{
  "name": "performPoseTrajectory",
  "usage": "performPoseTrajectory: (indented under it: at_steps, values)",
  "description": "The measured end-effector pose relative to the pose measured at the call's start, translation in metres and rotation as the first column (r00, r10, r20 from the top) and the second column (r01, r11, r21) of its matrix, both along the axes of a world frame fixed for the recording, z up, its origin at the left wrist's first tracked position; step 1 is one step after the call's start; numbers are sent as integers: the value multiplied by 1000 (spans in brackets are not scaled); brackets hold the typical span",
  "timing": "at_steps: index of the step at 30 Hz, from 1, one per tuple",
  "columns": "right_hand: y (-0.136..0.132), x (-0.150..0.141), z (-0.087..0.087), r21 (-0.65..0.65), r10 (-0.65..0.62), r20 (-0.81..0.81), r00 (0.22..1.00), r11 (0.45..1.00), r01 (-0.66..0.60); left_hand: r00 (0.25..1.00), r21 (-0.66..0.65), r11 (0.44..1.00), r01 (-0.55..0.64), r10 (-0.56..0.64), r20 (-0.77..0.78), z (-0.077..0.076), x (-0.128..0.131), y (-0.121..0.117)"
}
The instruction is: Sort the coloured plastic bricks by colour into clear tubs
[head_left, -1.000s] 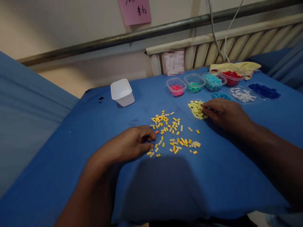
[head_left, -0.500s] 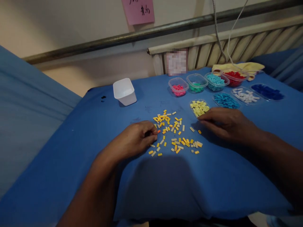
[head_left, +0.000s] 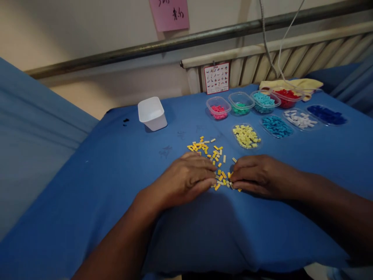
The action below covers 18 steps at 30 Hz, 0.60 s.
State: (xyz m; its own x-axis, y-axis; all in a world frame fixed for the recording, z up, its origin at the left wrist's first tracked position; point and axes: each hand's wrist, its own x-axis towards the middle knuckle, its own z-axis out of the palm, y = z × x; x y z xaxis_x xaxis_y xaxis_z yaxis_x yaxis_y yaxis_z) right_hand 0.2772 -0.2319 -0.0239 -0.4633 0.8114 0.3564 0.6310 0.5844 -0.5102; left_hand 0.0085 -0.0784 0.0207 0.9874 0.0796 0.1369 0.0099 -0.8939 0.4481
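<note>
Small yellow, orange-yellow and cream building bricks lie loose on the blue cloth in the middle. On their left rests my left hand, its fingers stretched out and its fingertips against the near cluster; it covers some bricks. From the right, my right hand lies low with extended fingers, its tips touching the same cluster. Several bricks show in the narrow gap between both hands. I see nothing held in either one. Just behind my right hand stands a shallow clear tub of pale yellow bricks.
Clear tubs hold pink, green, turquoise, red, blue, white and dark blue bricks. A white container stands back left. Behind are a picture card, a radiator and a yellow cloth.
My right hand has moved from the pale yellow tub down and left to the loose bricks. My left hand has swept rightward, and the near bricks are now bunched between both hands.
</note>
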Motion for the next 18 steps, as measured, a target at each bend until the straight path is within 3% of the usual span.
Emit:
performPoseTrajectory:
  at_steps: [3, 6, 8, 10, 14, 18]
  values:
    - [4, -3, -3, 112, -130, -11, 991, 985, 130, 963, 71, 963, -259, 252, 94, -7, 1, 13]
    - [8, -7, -10, 155, -283, 19, 959, 948, 277, 912, 153, 906, -394, 406, -53, -21, 10, 19]
    - [9, -12, -15, 84, -288, 97, 953, 956, 281, 893, 159, 918, -364, 393, -221, -27, 17, 19]
    - [9, -19, -17, -31, -211, 163, 964, 975, 219, 881, 146, 938, -314, 345, -323, -29, 20, 16]
    - [5, -29, -13, -219, -28, 178, 984, 973, 67, 890, 136, 960, -245, 278, -361, -24, 13, 5]
    - [3, -31, -6, -248, 43, 132, 990, 969, -9, 897, 122, 967, -223, 253, -362, -24, -1, -4]
